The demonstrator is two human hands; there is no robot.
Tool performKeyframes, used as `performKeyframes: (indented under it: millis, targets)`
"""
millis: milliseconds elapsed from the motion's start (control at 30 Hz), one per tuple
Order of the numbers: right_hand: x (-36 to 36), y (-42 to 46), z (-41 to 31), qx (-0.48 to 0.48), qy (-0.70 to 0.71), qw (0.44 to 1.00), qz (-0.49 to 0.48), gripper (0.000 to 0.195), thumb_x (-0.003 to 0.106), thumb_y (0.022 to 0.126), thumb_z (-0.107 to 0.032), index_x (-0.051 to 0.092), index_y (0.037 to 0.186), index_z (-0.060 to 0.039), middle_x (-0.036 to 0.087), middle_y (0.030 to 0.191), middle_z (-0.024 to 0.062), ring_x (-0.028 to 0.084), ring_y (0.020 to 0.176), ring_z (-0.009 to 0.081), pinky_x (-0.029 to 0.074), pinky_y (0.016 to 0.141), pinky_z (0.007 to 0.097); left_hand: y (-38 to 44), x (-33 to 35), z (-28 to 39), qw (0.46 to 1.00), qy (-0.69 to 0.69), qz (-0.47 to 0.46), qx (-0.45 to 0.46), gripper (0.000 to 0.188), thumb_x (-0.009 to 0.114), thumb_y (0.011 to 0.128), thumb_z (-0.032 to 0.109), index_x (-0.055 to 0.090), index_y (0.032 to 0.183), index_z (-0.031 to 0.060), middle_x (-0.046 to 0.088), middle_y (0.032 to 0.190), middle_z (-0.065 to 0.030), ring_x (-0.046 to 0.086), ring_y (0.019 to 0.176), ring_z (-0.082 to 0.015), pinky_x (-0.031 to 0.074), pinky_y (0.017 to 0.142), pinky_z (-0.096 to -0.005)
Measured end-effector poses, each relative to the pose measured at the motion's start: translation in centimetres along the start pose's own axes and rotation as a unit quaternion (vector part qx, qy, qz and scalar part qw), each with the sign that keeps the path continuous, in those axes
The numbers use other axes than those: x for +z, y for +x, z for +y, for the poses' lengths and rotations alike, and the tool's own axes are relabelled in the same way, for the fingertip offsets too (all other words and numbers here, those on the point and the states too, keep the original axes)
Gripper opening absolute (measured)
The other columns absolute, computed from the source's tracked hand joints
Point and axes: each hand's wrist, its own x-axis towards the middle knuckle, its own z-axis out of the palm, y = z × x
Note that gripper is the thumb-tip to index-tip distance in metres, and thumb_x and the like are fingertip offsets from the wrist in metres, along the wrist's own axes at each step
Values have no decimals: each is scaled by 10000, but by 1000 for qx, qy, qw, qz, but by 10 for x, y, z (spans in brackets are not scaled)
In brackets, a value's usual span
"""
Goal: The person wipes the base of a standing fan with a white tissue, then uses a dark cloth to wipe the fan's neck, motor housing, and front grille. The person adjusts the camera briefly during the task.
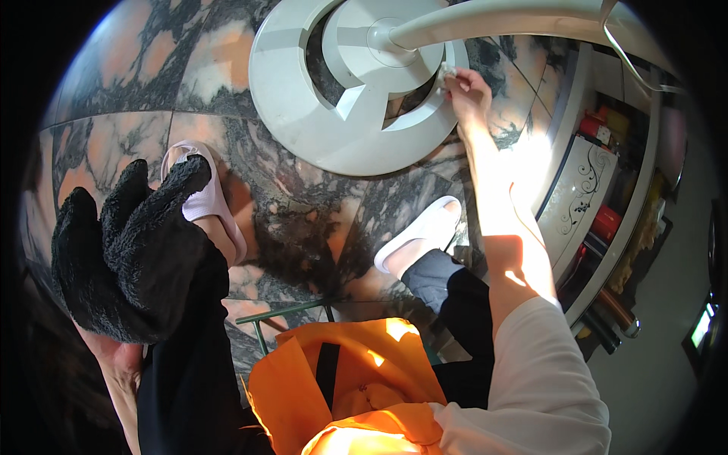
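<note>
A black fluffy cleaning glove (153, 256) covers my left hand (131, 250) at the left, above my knee, its fingers spread apart and nothing seen in its grasp. My right hand (469, 96) reaches to the inner right edge of a round white pedestal base (341, 145). Its fingertips pinch a small whitish scrap (446, 73), whose kind I cannot tell, close against the base's rim. From the hub of the base a thick white curved arm (483, 25) runs to the upper right.
Dark and pink marble tiles (296, 222) form the floor. My slippered feet flank the space below the base. A shelf unit (642, 170) at the right holds a patterned white box (580, 182) and red boxes. A green metal frame (284, 313) stands by my orange apron (375, 347).
</note>
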Motion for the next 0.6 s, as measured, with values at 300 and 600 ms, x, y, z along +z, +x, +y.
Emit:
performKeyframes:
  millis: [300, 600]
  targets:
    - [6, 53, 5, -276, -453, 844, -77, 156, 614, 892, -137, 688, 977, -28, 604, 1020, 192, 625, 947, 332, 506, 822, 420, -4, -5, 6, 995, 10, -79, -66, 508, 600, 990, 355, 565, 1347, -5, 594, 1365, -152, 581, 1236, -291, 486, 1066, -441]
    - [23, -32, 4, -266, -585, 750, -157, 152, 574, 822, 21, 656, 951, 22, 572, 1113, 190, 542, 1117, 386, 520, 932, 459, -13, 23, 5, 993, -26, 82, -79, 520, 581, 1000, 388, 576, 1330, -14, 604, 1346, -152, 588, 1222, -295, 489, 1061, -451]
